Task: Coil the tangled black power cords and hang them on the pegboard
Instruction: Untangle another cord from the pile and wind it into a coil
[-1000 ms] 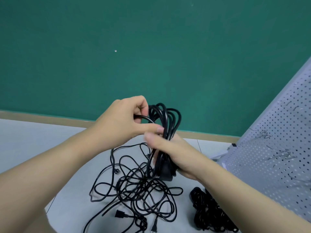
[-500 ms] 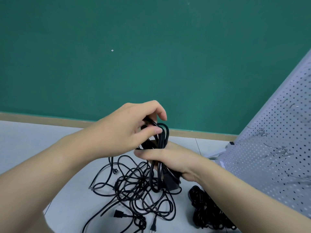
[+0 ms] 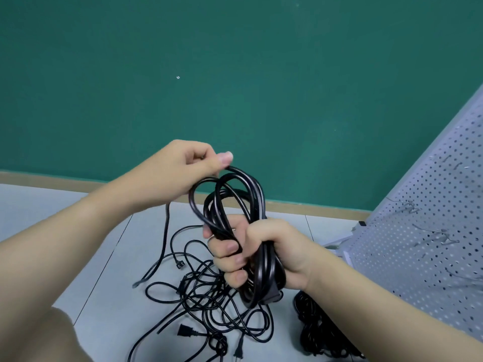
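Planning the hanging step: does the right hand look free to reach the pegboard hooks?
Probably yes: nothing stands between the right hand and the hooks, though it grips the coiled cord.

Coiled cord [image 3: 236, 205]: black sheath, rubbery-looking plastic, smooth, glossy with pale highlights on the loops.
Tangled cords [image 3: 209, 291]: thinner black sheath, smooth, duller sheen.
Plug [image 3: 185, 331]: black moulded plastic, matt.
Pegboard [image 3: 428, 246]: pale grey perforated sheet, looks like painted metal, matt.
Hooks [image 3: 441, 235]: bare wire, metallic shine.
Floor [image 3: 86, 259]: light grey tiles, smooth, low sheen.
Wall [image 3: 235, 87]: green, matt.
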